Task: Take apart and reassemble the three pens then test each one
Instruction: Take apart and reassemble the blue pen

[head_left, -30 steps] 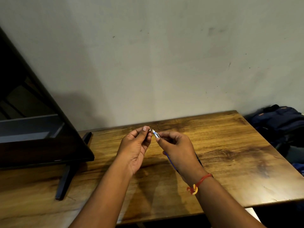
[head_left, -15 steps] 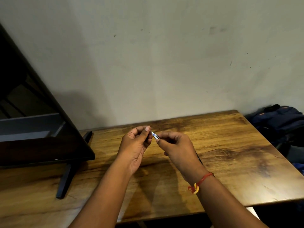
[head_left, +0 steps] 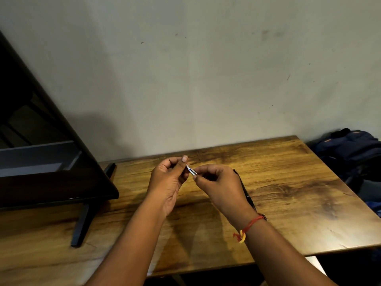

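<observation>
Both hands meet above the middle of the wooden table (head_left: 288, 182). Between them a short stretch of a white and blue pen (head_left: 191, 171) shows. My left hand (head_left: 170, 182) pinches its upper end with thumb and curled fingers. My right hand (head_left: 221, 186) pinches the lower end with its fingertips, and the rest of the pen is hidden under this hand. A dark pen (head_left: 245, 193) lies on the table just right of my right hand, partly covered by the wrist. A third pen is nowhere visible.
A dark flat screen (head_left: 41, 162) on a black stand leg (head_left: 81, 226) fills the table's left side. A plain wall rises right behind the table. Blue bags (head_left: 350, 149) lie beyond the table's right edge.
The visible pen section has tilted and dropped slightly between the fingers, and my hands have drawn a little closer together. The hands otherwise stay in the same place.
</observation>
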